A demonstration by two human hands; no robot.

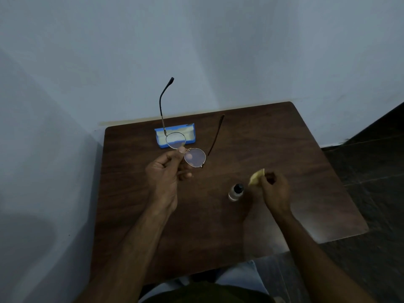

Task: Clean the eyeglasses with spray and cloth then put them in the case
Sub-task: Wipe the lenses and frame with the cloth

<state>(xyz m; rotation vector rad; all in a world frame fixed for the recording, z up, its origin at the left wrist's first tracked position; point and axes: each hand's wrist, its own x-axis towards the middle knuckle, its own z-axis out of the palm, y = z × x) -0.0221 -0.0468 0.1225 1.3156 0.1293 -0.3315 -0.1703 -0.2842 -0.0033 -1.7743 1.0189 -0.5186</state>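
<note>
Four items catalogued at the dark wooden desk (284, 149).

1. Round eyeglasses of thin gold wire (194, 157), temples unfolded. They were held above the desk in my left grip (168, 171), which pinched the frame near the bridge.
2. Small yellow cloth (256, 176), bunched in my right grip (273, 189), whose fingers were curled round it.
3. Small clear spray bottle with a black cap (235, 192), upright between my hands.
4. Blue open case (159, 138) at the far edge, with nothing seen inside.

Wiping was judged the step in hand. It was best done pinching the rim, off the glass, and rubbing each lens lightly on both faces.
</note>
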